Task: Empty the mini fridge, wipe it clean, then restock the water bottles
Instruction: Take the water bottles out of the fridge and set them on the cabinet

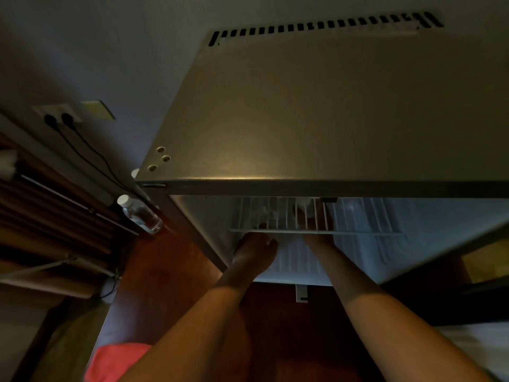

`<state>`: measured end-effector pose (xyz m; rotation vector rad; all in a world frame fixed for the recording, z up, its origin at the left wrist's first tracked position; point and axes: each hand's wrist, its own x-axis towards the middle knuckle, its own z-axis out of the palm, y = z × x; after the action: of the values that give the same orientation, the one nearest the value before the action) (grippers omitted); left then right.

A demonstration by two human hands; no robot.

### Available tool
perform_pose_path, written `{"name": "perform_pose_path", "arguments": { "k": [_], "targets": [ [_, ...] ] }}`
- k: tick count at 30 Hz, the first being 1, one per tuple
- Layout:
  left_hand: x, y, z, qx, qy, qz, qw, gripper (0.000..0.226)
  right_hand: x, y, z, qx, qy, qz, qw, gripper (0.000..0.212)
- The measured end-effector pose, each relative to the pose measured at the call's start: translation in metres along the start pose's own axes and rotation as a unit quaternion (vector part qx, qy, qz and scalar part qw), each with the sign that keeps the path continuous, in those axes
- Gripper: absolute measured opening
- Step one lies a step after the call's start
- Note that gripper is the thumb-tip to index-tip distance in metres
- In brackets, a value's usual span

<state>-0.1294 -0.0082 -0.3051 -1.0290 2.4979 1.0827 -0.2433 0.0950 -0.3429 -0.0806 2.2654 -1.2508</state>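
Observation:
I look down on the grey top of the mini fridge [316,106], whose door stands open. Both my arms reach into it under the white wire shelf [316,231]. My left hand [256,250] sits just below the shelf's front edge with the fingers curled. Its fingertips are hidden behind the wires. My right hand [316,223] is deeper in, seen through the wires, wrapped around a pale water bottle with a white cap [304,206]. A clear water bottle with a white cap [140,215] stands on the floor left of the fridge.
The fridge door [440,260] hangs open at the right. At the left are a wooden slatted rack [55,216], a wall socket [59,117] with two black cables running down, and a red cloth [115,362] near my left arm. The floor is dark wood.

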Motion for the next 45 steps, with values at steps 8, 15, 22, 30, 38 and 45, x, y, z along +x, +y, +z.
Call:
{"name": "perform_pose_path", "arguments": {
  "k": [8,15,22,30,38,45],
  "targets": [
    [-0.018,-0.009,-0.002,-0.019,0.035,0.069,0.997,0.023,-0.029,0.003,-0.004,0.021,0.089,-0.139,0.986,0.038],
    [-0.044,-0.039,-0.004,-0.007,0.031,0.104,0.994,0.03,-0.062,0.026,0.016,0.055,0.106,-0.098,0.988,0.037],
    [-0.079,-0.094,-0.016,-0.022,0.019,0.102,0.994,0.027,-0.125,0.016,0.05,0.015,0.09,-0.118,0.989,0.029],
    [-0.112,-0.146,-0.033,-0.003,0.04,0.117,0.992,0.046,-0.194,-0.003,0.101,0.016,0.038,-0.193,0.98,0.02],
    [-0.144,-0.212,-0.067,-0.039,0.083,0.108,0.99,0.057,-0.24,-0.023,0.162,0.043,-0.028,-0.231,0.972,0.022],
    [-0.155,-0.259,-0.091,-0.052,0.107,0.08,0.99,0.05,-0.255,-0.045,0.211,0.019,-0.088,-0.245,0.965,0.019]
  ]
}}
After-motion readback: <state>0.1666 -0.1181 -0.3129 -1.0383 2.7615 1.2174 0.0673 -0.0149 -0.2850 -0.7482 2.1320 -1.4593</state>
